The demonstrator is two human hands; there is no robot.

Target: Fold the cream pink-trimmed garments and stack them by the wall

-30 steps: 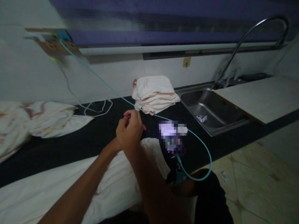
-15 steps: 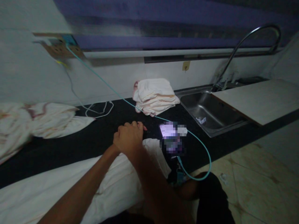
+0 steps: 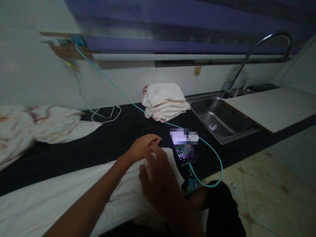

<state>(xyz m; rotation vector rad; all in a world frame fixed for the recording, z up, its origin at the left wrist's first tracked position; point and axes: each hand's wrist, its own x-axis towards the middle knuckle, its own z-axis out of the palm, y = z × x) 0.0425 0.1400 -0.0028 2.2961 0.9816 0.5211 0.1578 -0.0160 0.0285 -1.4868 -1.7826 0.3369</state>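
A long white cloth (image 3: 81,187) lies along the front of the dark counter, its folded end near the phone. My left hand (image 3: 142,147) rests at the far edge of that cloth with its fingers stretched to the right, holding nothing visible. Just nearer to me, over the cloth's end, is my right hand (image 3: 158,171). Its thumb stands apart from the fingers and nothing shows in it; the fingertips overlap the left hand in view, and I cannot tell if they touch. To their right lies a lit phone (image 3: 181,154), partly blurred out, with a teal cable (image 3: 220,159).
A folded stack of white cloths (image 3: 165,98) sits by the wall. Crumpled patterned cloth (image 3: 54,125) lies at left beside a white cord (image 3: 106,121). On the right are a steel sink (image 3: 204,121), a curved faucet (image 3: 243,61) and a pale board (image 3: 278,107).
My right hand has come off the back of my left hand and drawn toward me, its fingers loosened. The left hand's fingers now stretch to the right. The view has shifted slightly.
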